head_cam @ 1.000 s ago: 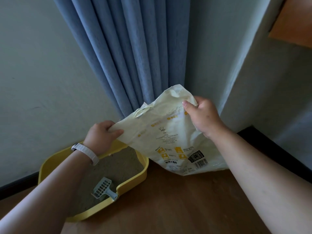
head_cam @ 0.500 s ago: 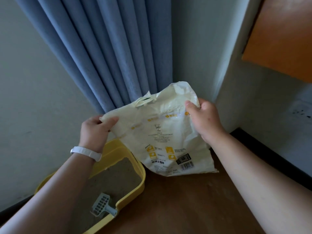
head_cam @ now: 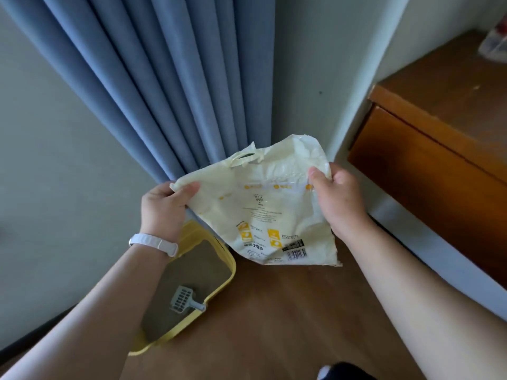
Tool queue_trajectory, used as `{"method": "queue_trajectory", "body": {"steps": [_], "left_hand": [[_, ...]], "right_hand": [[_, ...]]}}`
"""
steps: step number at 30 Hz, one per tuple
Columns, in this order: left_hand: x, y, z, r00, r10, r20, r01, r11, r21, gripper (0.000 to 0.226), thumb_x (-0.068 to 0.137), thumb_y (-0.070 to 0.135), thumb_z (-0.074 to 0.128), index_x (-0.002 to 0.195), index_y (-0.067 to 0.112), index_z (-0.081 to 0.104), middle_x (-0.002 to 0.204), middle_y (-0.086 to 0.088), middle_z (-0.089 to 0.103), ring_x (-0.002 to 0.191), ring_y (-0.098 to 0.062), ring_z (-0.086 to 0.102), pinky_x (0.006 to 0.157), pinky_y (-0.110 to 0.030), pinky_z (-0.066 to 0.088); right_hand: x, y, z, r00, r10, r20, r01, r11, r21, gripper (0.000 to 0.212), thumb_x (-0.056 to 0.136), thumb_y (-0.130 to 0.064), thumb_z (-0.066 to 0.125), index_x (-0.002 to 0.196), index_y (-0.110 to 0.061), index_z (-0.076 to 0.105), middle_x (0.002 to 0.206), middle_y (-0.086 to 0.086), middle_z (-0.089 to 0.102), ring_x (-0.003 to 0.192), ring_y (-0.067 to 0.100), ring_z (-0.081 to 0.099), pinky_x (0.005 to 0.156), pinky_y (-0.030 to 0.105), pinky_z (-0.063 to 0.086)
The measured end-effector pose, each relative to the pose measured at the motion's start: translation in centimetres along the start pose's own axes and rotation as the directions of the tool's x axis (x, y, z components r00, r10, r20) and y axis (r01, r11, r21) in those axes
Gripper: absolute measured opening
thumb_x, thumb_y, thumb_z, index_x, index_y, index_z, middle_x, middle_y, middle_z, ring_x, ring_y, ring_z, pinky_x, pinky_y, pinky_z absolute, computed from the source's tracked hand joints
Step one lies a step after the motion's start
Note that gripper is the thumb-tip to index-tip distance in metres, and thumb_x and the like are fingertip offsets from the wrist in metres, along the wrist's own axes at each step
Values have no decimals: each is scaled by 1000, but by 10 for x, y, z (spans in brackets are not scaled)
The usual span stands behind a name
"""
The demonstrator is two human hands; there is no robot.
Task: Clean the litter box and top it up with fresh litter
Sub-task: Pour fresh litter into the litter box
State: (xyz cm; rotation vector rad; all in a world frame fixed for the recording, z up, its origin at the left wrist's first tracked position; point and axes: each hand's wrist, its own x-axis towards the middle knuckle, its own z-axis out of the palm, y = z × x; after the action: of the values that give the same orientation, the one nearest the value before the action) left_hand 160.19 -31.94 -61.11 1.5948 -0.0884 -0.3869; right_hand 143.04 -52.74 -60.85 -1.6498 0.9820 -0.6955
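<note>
A pale yellow litter bag point(head_cam: 263, 212) with yellow icons and a barcode hangs in the air, held upright and looking slack. My left hand point(head_cam: 163, 212) pinches its upper left corner; a white band sits on that wrist. My right hand point(head_cam: 338, 204) grips its upper right edge. Below and to the left, the yellow litter box point(head_cam: 219, 286) rests on the floor with grey-brown litter point(head_cam: 189, 272) inside. A grey slotted scoop point(head_cam: 182, 300) lies in the litter near the box's right rim. My left forearm hides the box's left part.
Blue curtain point(head_cam: 164, 86) folds hang right behind the bag and the box. A wooden cabinet point(head_cam: 439, 144) juts out at the right, with a plastic item on top at the far corner. Wooden floor point(head_cam: 274, 325) spreads below the bag.
Both hands have brought the bag upright and to the right, off the litter box. The view has swung right, and the wooden cabinet shows more.
</note>
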Motion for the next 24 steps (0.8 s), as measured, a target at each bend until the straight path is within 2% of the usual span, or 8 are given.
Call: {"method": "queue_trajectory", "body": {"steps": [3,7,9,12,14,19,22,24], "left_hand": [[-15,43,-5,1000,-20,10,20,1000,9,7,79,17,79,72,17,76,86,-5,75,94,-30,70,91,-48,55],[-34,83,-21,997,-70,-20,70,997,24,11,78,19,79,67,21,76,87,-7,74,97,-35,68,91,-50,55],[-44,96,-35,994,-100,-50,102,994,30,11,77,19,80,68,20,75,85,-7,73,91,-33,69,89,-50,55],[-58,111,-62,985,-135,-104,138,990,14,9,79,15,78,73,14,72,80,-4,70,79,-23,66,89,-47,56],[-66,119,-84,975,-166,-149,168,986,3,10,78,15,79,74,12,70,78,-4,69,77,-21,64,88,-47,56],[-94,138,-155,942,-226,-248,223,974,-43,10,74,16,82,71,14,72,77,-6,71,73,-24,66,82,-46,56],[-117,153,-199,916,-237,-324,228,971,-67,10,73,15,82,79,14,74,84,-8,75,80,-25,70,83,-45,58],[-134,164,-228,891,-236,-388,218,972,-90,13,73,15,83,83,13,75,87,-9,75,86,-28,71,83,-43,58]], "right_hand": [[-10,-44,-17,1000,23,7,-22,999,-30,22,93,-24,58,75,-12,62,68,-2,63,56,3,56,50,20,43],[-28,-87,-28,997,39,68,-34,996,-77,21,94,-24,56,74,-19,62,69,-4,64,54,-3,56,49,16,44],[-38,-105,-25,991,61,117,-50,994,-95,20,93,-25,55,77,-18,64,70,-3,65,58,1,58,52,18,46],[-53,-125,-12,977,108,184,-89,990,-112,22,89,-31,54,78,-16,64,75,7,67,69,20,63,62,35,53],[-66,-136,1,965,148,217,-122,984,-131,24,88,-33,55,77,-14,63,78,11,68,71,25,64,67,41,55],[-103,-169,40,928,189,320,-141,976,-166,20,89,-29,56,78,-15,65,75,2,68,71,17,62,67,35,53],[-128,-194,63,899,157,409,-98,982,-162,20,92,-24,57,76,-17,65,73,-2,68,69,15,62,63,29,50],[-144,-209,79,871,119,476,-45,985,-165,21,93,-27,57,78,-17,67,77,0,70,73,19,64,64,31,52]]}}
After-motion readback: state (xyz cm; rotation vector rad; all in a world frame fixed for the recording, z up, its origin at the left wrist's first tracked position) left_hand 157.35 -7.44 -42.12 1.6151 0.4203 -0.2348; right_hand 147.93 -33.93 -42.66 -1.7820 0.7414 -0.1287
